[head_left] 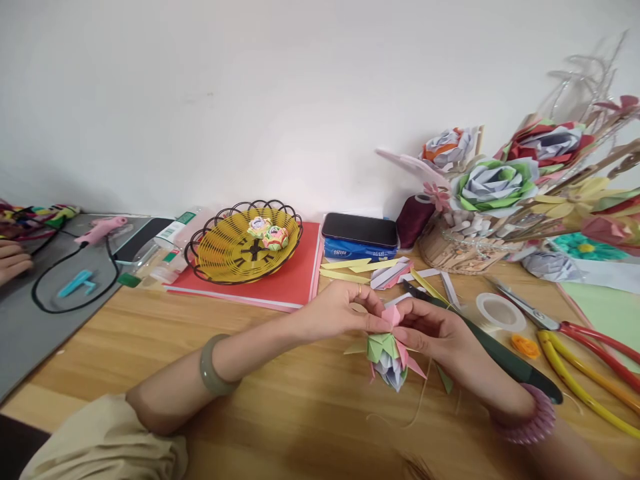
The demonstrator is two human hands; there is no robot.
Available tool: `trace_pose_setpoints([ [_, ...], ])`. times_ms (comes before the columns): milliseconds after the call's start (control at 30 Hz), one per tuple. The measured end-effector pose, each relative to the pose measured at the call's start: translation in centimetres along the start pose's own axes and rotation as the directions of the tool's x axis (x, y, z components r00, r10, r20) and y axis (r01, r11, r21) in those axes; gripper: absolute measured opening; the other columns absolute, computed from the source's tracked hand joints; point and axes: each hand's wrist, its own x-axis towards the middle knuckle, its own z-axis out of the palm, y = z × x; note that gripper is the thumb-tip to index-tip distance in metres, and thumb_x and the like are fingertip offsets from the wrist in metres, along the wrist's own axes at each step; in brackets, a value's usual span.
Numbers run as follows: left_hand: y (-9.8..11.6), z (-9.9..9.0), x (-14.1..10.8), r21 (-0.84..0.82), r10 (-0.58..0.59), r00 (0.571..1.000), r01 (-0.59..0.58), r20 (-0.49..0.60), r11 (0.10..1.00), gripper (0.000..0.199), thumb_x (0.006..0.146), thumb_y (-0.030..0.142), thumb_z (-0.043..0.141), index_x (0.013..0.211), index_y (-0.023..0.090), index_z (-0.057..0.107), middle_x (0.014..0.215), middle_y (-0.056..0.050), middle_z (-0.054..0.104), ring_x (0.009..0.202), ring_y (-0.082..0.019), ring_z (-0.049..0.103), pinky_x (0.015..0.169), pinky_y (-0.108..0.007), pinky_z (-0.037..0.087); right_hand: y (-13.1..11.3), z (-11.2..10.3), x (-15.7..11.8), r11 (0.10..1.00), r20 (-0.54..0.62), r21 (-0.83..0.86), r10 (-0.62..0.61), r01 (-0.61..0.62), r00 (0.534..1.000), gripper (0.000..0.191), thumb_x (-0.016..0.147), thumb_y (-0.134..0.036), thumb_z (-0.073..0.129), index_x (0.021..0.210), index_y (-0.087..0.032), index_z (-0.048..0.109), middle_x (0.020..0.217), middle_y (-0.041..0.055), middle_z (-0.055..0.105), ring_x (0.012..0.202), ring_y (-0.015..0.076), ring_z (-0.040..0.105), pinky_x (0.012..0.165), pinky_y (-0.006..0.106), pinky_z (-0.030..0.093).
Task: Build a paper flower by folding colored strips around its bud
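Both hands meet over the wooden table around a folded paper flower (390, 363) with green, pink and pale blue petals, its bloom hanging downward. My left hand (345, 310) is closed, thumb and fingers pinching the flower's pink folded top. From the other side my right hand (435, 327) pinches the same pink part, thumb below and fingers curled above. A thin string (415, 413) trails down beneath the flower onto the table. Under my right hand lies a long dark green tool (505, 353), partly hidden by the hand.
A yellow woven basket (215, 257) holding two small paper balls rests on red paper (307, 270). Behind the hands are paper strips (360, 267) and a phone (360, 229). Scissors (540, 319), pliers (575, 373) and a flower-filled pot (450, 250) stand right. Another person's hand (13, 259) is far left.
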Motion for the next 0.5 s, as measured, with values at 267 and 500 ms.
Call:
trace_pose_setpoints([
  [267, 0.30, -0.12, 0.21, -0.105, -0.098, 0.990, 0.108, 0.098, 0.989, 0.022, 0.053, 0.021, 0.075, 0.067, 0.009, 0.063, 0.063, 0.002, 0.060, 0.058, -0.006, 0.053, 0.062, -0.022, 0.041, -0.13, 0.24, 0.03, 1.000, -0.030, 0.006, 0.010, -0.010, 1.000, 0.019, 0.071, -0.034, 0.068, 0.070, -0.018, 0.058, 0.067, -0.0013, 0.060, 0.060, 0.0118, 0.057, 0.060, 0.025, 0.045],
  [500, -0.47, -0.18, 0.61, -0.122, -0.067, 0.998, 0.067, -0.001, 0.990, 0.021, 0.051, 0.016, 0.075, 0.066, 0.010, 0.061, 0.061, 0.002, 0.061, 0.056, -0.006, 0.054, 0.061, -0.022, 0.043, -0.05, 0.35, 0.04, 1.000, -0.082, -0.022, 0.015, -0.017, 0.997, 0.020, 0.071, -0.035, 0.067, 0.073, -0.017, 0.059, 0.068, 0.0001, 0.063, 0.062, 0.0130, 0.059, 0.062, 0.026, 0.047],
])
